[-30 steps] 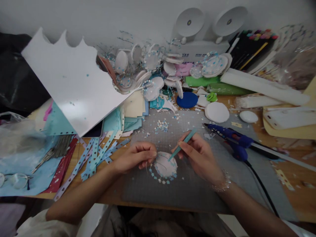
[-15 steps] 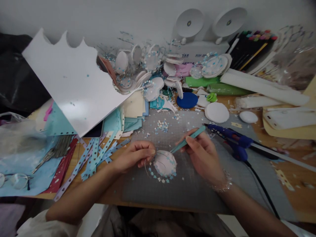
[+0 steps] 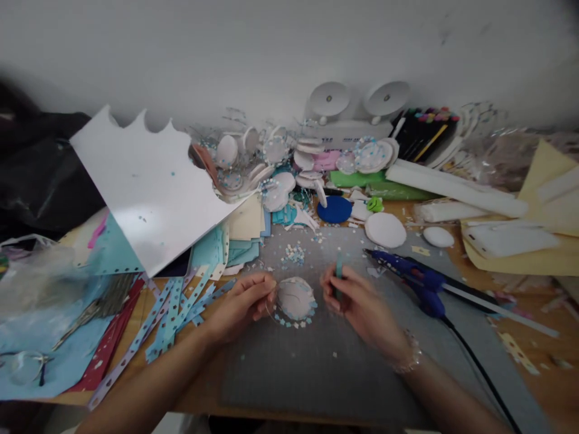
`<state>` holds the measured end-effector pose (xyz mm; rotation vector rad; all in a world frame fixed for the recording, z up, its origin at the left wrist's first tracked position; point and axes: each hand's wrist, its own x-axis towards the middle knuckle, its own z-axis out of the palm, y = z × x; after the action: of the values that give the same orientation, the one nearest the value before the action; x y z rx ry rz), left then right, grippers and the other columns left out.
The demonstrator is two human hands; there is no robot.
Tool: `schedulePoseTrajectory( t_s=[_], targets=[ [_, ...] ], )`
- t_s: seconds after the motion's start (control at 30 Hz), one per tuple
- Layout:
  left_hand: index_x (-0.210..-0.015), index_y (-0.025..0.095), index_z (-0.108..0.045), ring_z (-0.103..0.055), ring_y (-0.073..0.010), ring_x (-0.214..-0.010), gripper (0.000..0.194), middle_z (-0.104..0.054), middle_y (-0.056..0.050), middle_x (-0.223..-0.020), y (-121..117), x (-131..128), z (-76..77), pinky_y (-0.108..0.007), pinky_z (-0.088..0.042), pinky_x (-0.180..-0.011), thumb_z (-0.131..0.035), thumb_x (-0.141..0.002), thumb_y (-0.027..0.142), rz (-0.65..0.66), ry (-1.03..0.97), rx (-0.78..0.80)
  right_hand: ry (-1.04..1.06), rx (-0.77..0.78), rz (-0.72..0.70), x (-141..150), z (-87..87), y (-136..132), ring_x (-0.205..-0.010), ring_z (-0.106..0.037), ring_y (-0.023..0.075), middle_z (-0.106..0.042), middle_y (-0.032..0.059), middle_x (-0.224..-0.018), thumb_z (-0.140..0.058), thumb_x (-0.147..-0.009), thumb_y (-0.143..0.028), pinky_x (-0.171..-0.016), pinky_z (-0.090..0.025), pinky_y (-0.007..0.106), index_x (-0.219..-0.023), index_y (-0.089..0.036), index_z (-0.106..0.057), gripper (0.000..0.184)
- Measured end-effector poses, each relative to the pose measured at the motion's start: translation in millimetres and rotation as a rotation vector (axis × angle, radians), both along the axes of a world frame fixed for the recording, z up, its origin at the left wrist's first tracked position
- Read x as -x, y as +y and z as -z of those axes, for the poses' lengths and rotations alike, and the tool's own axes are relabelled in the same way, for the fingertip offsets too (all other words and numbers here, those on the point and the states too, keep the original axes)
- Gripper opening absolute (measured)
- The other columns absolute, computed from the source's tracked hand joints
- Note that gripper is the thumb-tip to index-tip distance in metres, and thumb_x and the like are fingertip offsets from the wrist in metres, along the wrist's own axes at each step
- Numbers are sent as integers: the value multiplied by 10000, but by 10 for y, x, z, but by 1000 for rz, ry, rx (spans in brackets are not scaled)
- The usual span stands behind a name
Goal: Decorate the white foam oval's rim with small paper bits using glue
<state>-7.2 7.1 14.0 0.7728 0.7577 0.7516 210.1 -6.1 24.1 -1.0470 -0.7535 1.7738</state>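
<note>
My left hand (image 3: pixel 253 294) pinches the left side of a small white disc (image 3: pixel 295 295), at a thin wire loop that runs out from it. Tiny blue and white paper flowers line the disc's lower and right rim. To the right of the disc, and apart from it, my right hand (image 3: pixel 355 295) is closed around teal tweezers (image 3: pixel 339 274), which point upward; their lower end is hidden by my fingers. A little pile of tiny paper flowers (image 3: pixel 293 254) lies on the grey cutting mat (image 3: pixel 312 380) beyond the disc.
A blue glue gun (image 3: pixel 407 271) with a cord lies at the right. Punched paper strips (image 3: pixel 172 319) and a large white sheet (image 3: pixel 154 193) are at the left. Behind stand several decorated discs (image 3: pixel 278 191), a blue oval (image 3: pixel 335 209) and a white disc (image 3: pixel 385 229).
My right hand has drawn the tweezers away from the disc and turned them upright. My left hand keeps its pinch. The camera view has tilted upward.
</note>
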Motion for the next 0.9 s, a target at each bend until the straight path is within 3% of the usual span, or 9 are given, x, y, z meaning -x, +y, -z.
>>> schedulePoseTrajectory(
  t_s=[0.1, 0.2, 0.33, 0.57, 0.7, 0.9],
  targets=[
    [-646, 129, -507, -288, -43, -428, 325, -370, 64, -505, 5, -8, -13, -194, -199, -437, -585, -870, 351, -22, -17, -7, -146, -26, -152, 27, 14, -9, -443, -333, 38, -496, -41, -670, -610, -818, -407, -423, -218, 206, -825, -173, -551, 241],
    [-656, 122, -523, -302, -42, -440, 338, -398, 55, -524, 7, -26, -43, -191, -203, -442, -613, -852, 382, -47, 1, -11, -314, -79, -207, 44, -4, -15, -459, -340, 48, -525, -30, -667, -615, -809, -480, -418, -238, 206, -825, -169, -546, 319],
    [-712, 118, -562, -357, -48, -465, 313, -448, 43, -550, 6, -56, -63, -182, -242, -453, -639, -837, 394, -71, 30, -15, -448, -115, -152, 49, -37, -13, -476, -364, 71, -564, -16, -666, -629, -784, -504, -425, -285, 221, -820, -179, -568, 333],
    [-795, 112, -601, -429, -58, -490, 296, -523, 25, -605, 11, -63, 31, -185, -305, -484, -616, -858, 401, -76, 118, -90, -552, -189, -83, 32, -16, 5, -498, -426, 92, -624, -1, -694, -660, -761, -451, -447, -314, 240, -825, -182, -618, 279],
    [-884, 128, -629, -476, -83, -546, 282, -568, 6, -689, 25, -23, -1, -207, -370, -545, -634, -840, 407, -96, 246, -254, -526, -192, -81, 8, -17, 13, -482, -387, 81, -610, -12, -689, -643, -785, -435, -438, -292, 231, -831, -183, -609, 258],
    [-1099, 178, -631, -526, -216, -991, 426, -569, -85, -1052, 37, 22, -49, -306, -414, -864, -721, -756, 416, -18, 221, -572, -512, -202, -101, -26, -36, 18, -492, -396, 89, -602, -11, -685, -640, -794, -427, -432, -274, 232, -824, -191, -614, 240]
  ],
)
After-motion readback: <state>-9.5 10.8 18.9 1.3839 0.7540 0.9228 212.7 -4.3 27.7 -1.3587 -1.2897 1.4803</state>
